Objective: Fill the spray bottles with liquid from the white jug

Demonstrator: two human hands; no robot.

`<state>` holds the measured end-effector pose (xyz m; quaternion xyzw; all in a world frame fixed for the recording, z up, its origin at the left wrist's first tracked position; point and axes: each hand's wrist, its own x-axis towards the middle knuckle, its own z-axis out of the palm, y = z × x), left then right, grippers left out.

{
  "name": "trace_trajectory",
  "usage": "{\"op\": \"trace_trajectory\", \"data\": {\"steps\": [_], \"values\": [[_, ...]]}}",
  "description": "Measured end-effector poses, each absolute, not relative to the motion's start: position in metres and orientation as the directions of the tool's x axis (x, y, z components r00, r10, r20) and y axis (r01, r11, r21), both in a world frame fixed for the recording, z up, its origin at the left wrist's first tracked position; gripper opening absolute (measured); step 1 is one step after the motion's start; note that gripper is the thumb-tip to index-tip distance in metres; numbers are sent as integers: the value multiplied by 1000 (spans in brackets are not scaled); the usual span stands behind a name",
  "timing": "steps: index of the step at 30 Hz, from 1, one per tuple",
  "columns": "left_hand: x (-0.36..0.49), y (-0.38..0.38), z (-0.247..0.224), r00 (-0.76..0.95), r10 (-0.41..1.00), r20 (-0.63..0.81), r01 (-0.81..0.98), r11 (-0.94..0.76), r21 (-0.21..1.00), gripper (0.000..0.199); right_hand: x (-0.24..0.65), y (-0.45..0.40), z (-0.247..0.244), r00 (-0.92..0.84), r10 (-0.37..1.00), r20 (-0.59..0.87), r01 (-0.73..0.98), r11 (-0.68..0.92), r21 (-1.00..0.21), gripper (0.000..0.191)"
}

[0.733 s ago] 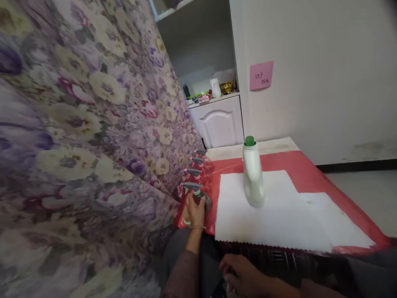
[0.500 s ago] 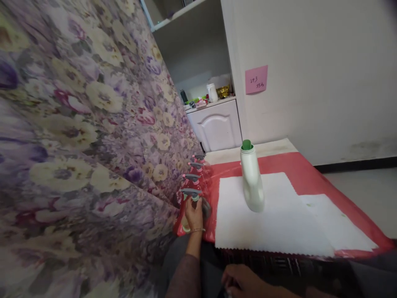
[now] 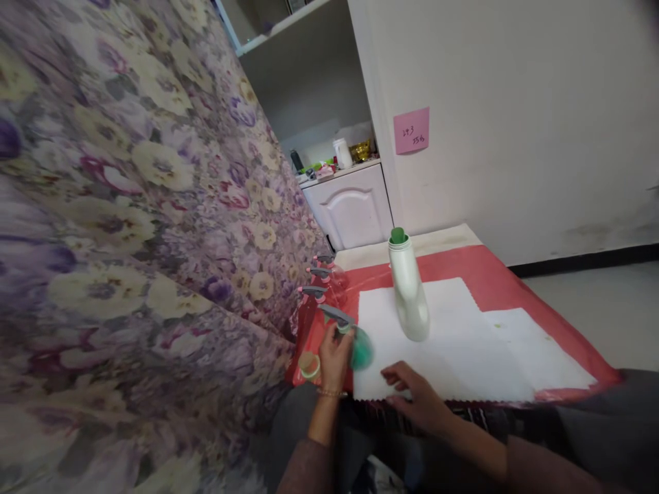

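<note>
My left hand [image 3: 336, 353] grips a spray bottle [image 3: 362, 348] by its neck. It has a grey trigger head and a rounded, see-through body with a green look. Beside it, over the near edge of the white cloth, my right hand [image 3: 416, 398] is bare, its fingers apart and slightly curled. A tall pale green bottle [image 3: 410, 295] stands upright on the cloth, something green in its open mouth. Left of my left hand sits a small tub or cap [image 3: 309, 366], pale green and tan. Behind, several clear spray bottles [image 3: 337, 293] with grey and pink heads stand in a row.
White cloths [image 3: 463, 363] lie over the red cover [image 3: 463, 257] of the table. A floral curtain [image 3: 154, 240] hangs close on the left. Behind the table are a cabinet [image 3: 353, 206] with small items on its shelf and a wall with a pink note [image 3: 412, 130].
My left hand has moved right with the spray bottle, to the cloth's left edge. My right hand has risen from below the table edge to the cloth. The small tub is more exposed.
</note>
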<state>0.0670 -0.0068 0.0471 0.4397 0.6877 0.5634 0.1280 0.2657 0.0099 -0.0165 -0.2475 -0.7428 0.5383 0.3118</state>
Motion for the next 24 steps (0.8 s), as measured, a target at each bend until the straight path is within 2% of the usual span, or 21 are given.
{"op": "trace_trajectory", "data": {"steps": [3,7,12,17,24], "values": [[102,-5,48,-491,816,305,422,-83,903,27,277,31,-18,-542,792,281,50,364,-930,49],[138,3,44,-398,876,274,367,-122,922,26,288,51,-26,-459,824,333,115,426,-897,65],[150,9,33,-357,903,238,337,-114,935,27,287,63,-44,-485,806,339,130,450,-884,81],[143,12,30,-350,911,217,312,-105,944,40,281,72,-48,-535,792,294,117,414,-903,93],[142,14,34,-300,930,213,233,-145,962,33,272,80,-29,-612,737,286,24,379,-925,101]]}}
